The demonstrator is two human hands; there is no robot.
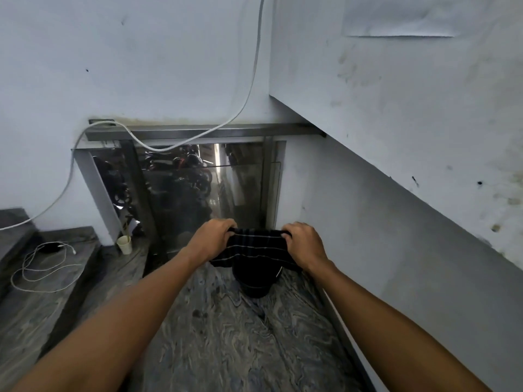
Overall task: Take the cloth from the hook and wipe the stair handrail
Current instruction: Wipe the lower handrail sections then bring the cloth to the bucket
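Cloth (256, 247) first: it is dark, almost black, with thin pale stripes going across it and a few going down. You hold it stretched out in front of you, out over the floor. Your left hand (213, 236) pinches its top left corner, with the fingers curled over the edge. Your right hand (302, 240) pinches its top right corner the same way. The top edge runs nearly straight between your two hands. The rest hangs down, and the lowest part droops into a dark, bunched lump in the middle. A small pale tag or edge shows on its right side.

Below the cloth is the floor (226, 335), grey stone with wavy swirls. Ahead of your hands is a glass panel (198, 193) in a metal frame, and dark shapes like motorbikes show in it. A metal bar (203, 132) runs along the wall above the glass. A white cable (249, 89) hangs down the wall and loops across that bar.

On the left, by the bottom of the glass, stands a small pale paper cup (124, 244). A thin stick pokes out of it; you cannot tell what else is inside. Farther left, a thin white cord (42, 267) lies coiled on a grey stone step (31, 312).
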